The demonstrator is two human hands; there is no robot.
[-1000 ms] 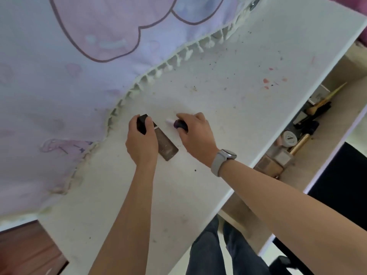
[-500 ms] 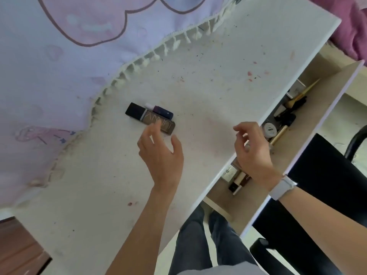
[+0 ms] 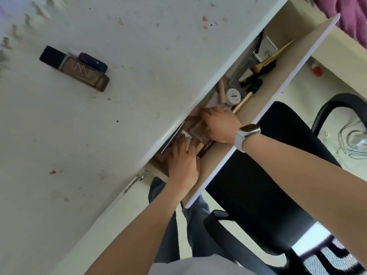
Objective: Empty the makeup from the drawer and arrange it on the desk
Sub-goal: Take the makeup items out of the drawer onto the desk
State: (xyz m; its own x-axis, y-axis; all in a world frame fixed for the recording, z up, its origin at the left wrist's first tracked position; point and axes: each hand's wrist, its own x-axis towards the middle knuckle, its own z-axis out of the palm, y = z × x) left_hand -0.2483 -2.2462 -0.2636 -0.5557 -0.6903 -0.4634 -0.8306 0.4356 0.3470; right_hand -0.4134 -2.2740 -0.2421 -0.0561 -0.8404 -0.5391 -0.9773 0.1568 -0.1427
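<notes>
Both hands have dropped off the desk top since half a second ago and are now down in the open drawer (image 3: pixel 264 100), which runs diagonally from upper right toward the lower centre of the frame. Over the white desk (image 3: pixel 139 96), filling the left and top, there is plenty of bare stained surface between the two placed items and the desk's front edge. Black office chair (image 3: pixel 258 175) sits lower right, just beside the drawer's white front edge.

Left hand (image 3: pixel 183 163) lies over a small pale item at the drawer's near end, fingers bent across it; whether it actually grips, I cannot tell. Right hand (image 3: pixel 220 124), with a white watch at the wrist, curls onto a brownish palette (image 3: pixel 198 130), fingers over its top edge, holding it.

Up in the upper left, the brown foundation bottle (image 3: pixel 79 70) lies flat, long axis slanting down to the right, black cap pointing upper left. Touching its upper side, the small purple tube (image 3: pixel 93 61) lies parallel. Brushes (image 3: pixel 258 70) and a round white pot (image 3: pixel 234 96) crowd the drawer's far end.
</notes>
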